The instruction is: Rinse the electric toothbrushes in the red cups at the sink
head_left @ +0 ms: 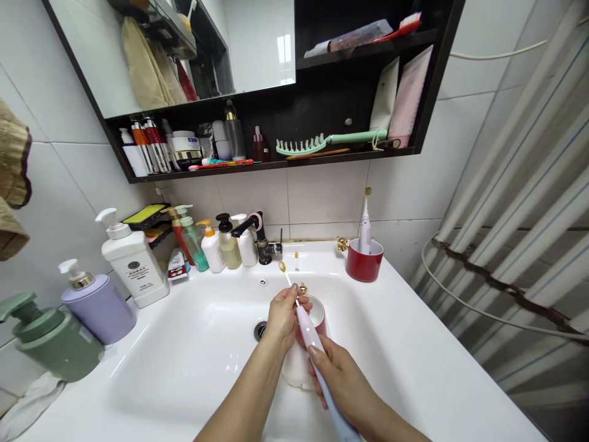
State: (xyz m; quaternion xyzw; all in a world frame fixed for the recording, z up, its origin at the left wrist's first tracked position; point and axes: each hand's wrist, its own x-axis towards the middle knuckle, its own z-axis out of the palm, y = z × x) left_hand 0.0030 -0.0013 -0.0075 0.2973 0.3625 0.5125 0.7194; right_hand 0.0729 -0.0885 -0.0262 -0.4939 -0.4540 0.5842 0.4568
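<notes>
Over the white sink basin [193,344], my left hand [281,319] is closed on the thin neck of a pale pink electric toothbrush [307,328], just below its head, which points up toward the black tap [253,230]. My right hand [345,383] grips the toothbrush's handle lower down. Behind and under both hands is a white cup with a red inside [317,310]; I cannot tell whether a hand holds it.
A red cup [364,261] with a second electric toothbrush stands at the sink's back right corner. Several pump bottles [133,261] line the left and back edge. A dark shelf [276,164] with toiletries and a green comb hangs above. A striped curtain [529,202] is at right.
</notes>
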